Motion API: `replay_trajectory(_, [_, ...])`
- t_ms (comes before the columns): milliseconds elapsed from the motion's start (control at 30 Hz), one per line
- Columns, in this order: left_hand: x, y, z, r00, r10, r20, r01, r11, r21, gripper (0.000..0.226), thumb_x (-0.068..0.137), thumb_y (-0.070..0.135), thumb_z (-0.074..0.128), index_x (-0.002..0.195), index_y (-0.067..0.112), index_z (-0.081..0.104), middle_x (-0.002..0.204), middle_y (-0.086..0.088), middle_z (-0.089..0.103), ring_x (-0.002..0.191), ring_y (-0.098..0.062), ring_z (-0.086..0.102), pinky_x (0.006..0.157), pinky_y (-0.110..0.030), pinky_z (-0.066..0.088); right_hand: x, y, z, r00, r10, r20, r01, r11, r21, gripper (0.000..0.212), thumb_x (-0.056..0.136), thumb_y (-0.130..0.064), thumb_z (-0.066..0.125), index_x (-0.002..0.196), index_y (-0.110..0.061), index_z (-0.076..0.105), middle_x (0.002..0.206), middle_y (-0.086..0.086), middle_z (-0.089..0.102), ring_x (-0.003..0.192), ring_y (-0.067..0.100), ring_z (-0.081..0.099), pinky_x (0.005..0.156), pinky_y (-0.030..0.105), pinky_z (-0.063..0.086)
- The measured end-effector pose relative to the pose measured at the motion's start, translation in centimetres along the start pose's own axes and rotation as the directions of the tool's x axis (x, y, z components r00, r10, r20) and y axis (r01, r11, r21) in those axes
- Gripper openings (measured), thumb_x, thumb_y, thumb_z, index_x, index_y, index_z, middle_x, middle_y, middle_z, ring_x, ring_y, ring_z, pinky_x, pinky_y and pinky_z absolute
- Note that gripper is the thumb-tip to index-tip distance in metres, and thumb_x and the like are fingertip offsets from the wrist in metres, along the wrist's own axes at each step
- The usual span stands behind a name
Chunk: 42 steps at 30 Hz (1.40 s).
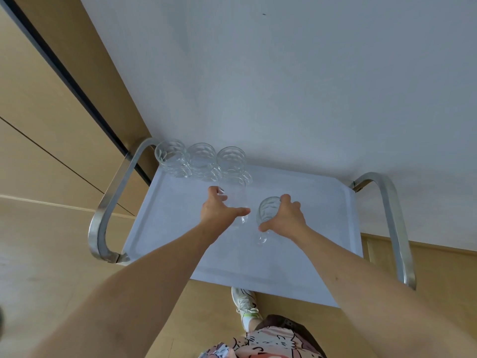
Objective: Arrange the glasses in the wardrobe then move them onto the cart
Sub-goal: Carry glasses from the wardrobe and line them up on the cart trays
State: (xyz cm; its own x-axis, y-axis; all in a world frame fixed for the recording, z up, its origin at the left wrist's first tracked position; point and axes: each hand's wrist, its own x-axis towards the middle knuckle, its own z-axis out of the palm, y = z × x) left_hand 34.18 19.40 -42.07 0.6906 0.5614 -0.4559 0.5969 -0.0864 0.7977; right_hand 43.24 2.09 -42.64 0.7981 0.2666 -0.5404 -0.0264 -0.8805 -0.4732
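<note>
Three clear faceted glass mugs stand in a row at the far left edge of the cart's white top (296, 228): the left mug (170, 157), the middle mug (201, 158), the right mug (231, 161). My left hand (219, 210) grips a tall clear glass (236, 195) just in front of that row. My right hand (286, 218) grips another clear handled glass (267, 210) over the middle of the cart top, its handle hanging below. Both held glasses are near the surface; I cannot tell whether they touch it.
Curved metal handles rise at the cart's left end (108, 208) and right end (395, 223). A white wall (284, 86) stands right behind the cart. Wooden wardrobe panels (38, 112) run along the left. My shoe (244, 303) is on the wooden floor under the cart's near edge.
</note>
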Motion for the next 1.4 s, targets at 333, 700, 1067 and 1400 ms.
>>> replay_trajectory(333, [1.6, 1.0, -0.3, 0.996, 0.067, -0.059, -0.06, 0.991, 0.116, 0.081, 0.06, 0.037, 0.095, 0.118, 0.027, 0.04, 0.121, 0.006, 0.06, 0.112, -0.017, 0.057, 0.095, -0.041, 0.051, 6.8, -2.3, -5.5, 0.989, -0.147, 0.015, 0.148, 0.974, -0.174, 0.112, 0.058, -0.014, 0.091, 0.152, -0.029, 0.031, 0.14, 0.007, 0.031, 0.122, 0.034, 0.051, 0.088, 0.033, 0.049])
replay_trajectory(700, [3.2, 1.2, 0.1, 0.993, 0.103, -0.051, -0.09, 0.971, 0.221, 0.077, 0.059, 0.043, 0.092, 0.109, 0.035, 0.034, 0.112, 0.012, 0.058, 0.105, -0.015, 0.054, 0.079, -0.032, 0.043, 10.6, -5.8, -6.6, 0.961, -0.26, 0.096, 0.277, 0.915, -0.292, 0.108, 0.061, -0.006, 0.088, 0.152, -0.025, 0.032, 0.145, 0.005, 0.039, 0.122, 0.03, 0.052, 0.08, 0.032, 0.045])
replay_trajectory(1067, [3.7, 1.3, 0.4, 0.992, 0.099, -0.076, -0.081, 0.975, 0.209, 0.078, 0.057, 0.046, 0.091, 0.107, 0.042, 0.03, 0.114, 0.016, 0.056, 0.104, -0.011, 0.053, 0.074, -0.028, 0.04, 12.5, -7.7, -7.3, 0.937, -0.304, 0.17, 0.344, 0.882, -0.321, 0.108, 0.064, 0.001, 0.084, 0.153, -0.035, 0.034, 0.14, 0.005, 0.036, 0.113, 0.031, 0.055, 0.073, 0.031, 0.044])
replay_trajectory(1400, [4.3, 1.3, 0.3, 0.993, 0.086, -0.081, -0.069, 0.977, 0.202, 0.078, 0.059, 0.042, 0.092, 0.11, 0.037, 0.033, 0.113, 0.015, 0.057, 0.104, -0.013, 0.053, 0.073, -0.028, 0.038, 12.4, -7.4, -6.8, 0.929, -0.324, 0.176, 0.365, 0.879, -0.306, 0.109, 0.063, 0.001, 0.081, 0.153, -0.037, 0.032, 0.139, 0.002, 0.036, 0.095, 0.023, 0.051, 0.069, 0.03, 0.044])
